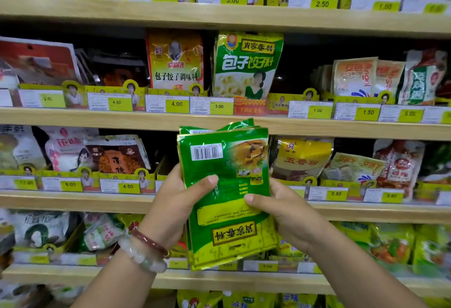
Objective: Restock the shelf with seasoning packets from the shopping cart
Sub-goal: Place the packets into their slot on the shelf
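A: What are the hands holding?

B: Both are gripping one stack of green packets [225, 185], held upside down with the backs and a barcode facing the camera. The left hand [178, 198] is curling round the stack's left edge, thumb pressing across the front. The right hand [280, 207] is curling round the right edge, thumb lying on the yellow panel. Two bracelets [146, 249] are sitting on the left wrist.

A: Where is the stack sitting relative to the shelf?

B: It is hovering in front of the shelf [97, 117], overlapping the third tier, directly below an upright green pack [246, 63] of matching brand on the second tier.
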